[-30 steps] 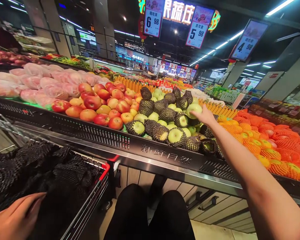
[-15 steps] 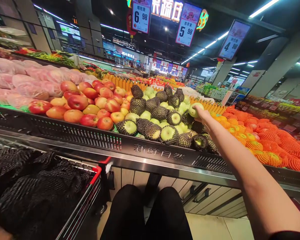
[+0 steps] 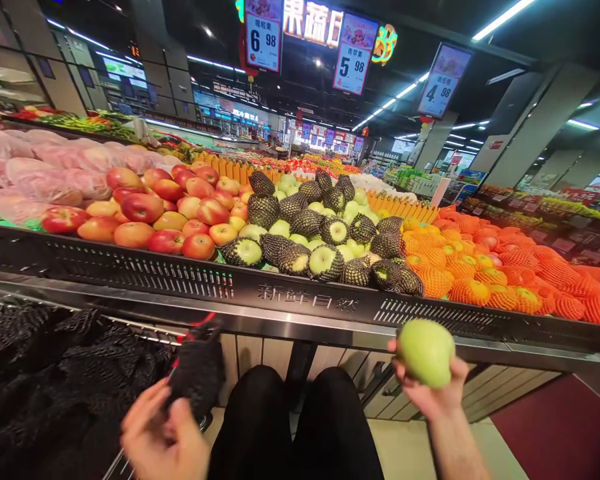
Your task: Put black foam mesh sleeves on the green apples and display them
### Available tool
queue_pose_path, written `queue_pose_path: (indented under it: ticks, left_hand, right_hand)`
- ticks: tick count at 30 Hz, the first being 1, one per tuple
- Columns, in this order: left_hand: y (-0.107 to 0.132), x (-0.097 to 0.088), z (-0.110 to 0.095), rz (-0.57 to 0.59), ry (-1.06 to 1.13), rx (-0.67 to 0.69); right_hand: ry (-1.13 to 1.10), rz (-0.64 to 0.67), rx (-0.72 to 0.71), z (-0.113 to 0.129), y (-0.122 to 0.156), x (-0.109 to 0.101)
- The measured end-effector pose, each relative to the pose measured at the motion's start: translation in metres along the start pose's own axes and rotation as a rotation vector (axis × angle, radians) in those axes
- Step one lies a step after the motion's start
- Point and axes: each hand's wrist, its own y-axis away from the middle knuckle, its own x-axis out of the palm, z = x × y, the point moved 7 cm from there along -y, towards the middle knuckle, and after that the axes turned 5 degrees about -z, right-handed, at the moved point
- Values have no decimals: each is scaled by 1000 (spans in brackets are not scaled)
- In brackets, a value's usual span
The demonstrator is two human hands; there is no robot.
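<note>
My right hand grips a bare green apple, held low in front of the display's front panel. My left hand pinches a black foam net sleeve over the corner of the shopping cart. Behind them, on the display shelf, lies a heap of green apples, many wrapped in black foam nets. My black-trousered knees show between the hands.
Red apples lie left of the green ones, bagged pink fruit further left, orange-netted fruit to the right. The cart holds several loose black nets. Price signs hang overhead. A black perforated rail fronts the display.
My right hand has pulled back from the pile with a green apple and come down near my lap. My left hand has risen from the cart holding a black net.
</note>
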Motion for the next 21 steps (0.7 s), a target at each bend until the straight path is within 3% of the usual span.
queue_pose_path:
  ticks: [2, 5, 8, 11, 15, 18, 21]
  left_hand:
    - [40, 21, -10, 186, 93, -119]
    - [107, 39, -9, 429, 136, -517]
    - [147, 39, -9, 599, 141, -651]
    - [167, 35, -5, 738, 162, -741]
    - [179, 31, -7, 839, 185, -802]
    - [177, 24, -7, 820, 182, -794]
    - [171, 11, 1, 721, 136, -765]
  right_hand:
    - [-196, 11, 113, -66, 30, -18]
    - [-325, -48, 245, -150, 62, -37]
    - [-317, -108, 342, -204, 90, -48]
    - [-356, -101, 316, -223, 107, -54]
    - [-277, -70, 314, -228, 112, -59]
    - [-95, -51, 284, -222, 105, -60]
    - [112, -27, 171, -210, 97, -57]
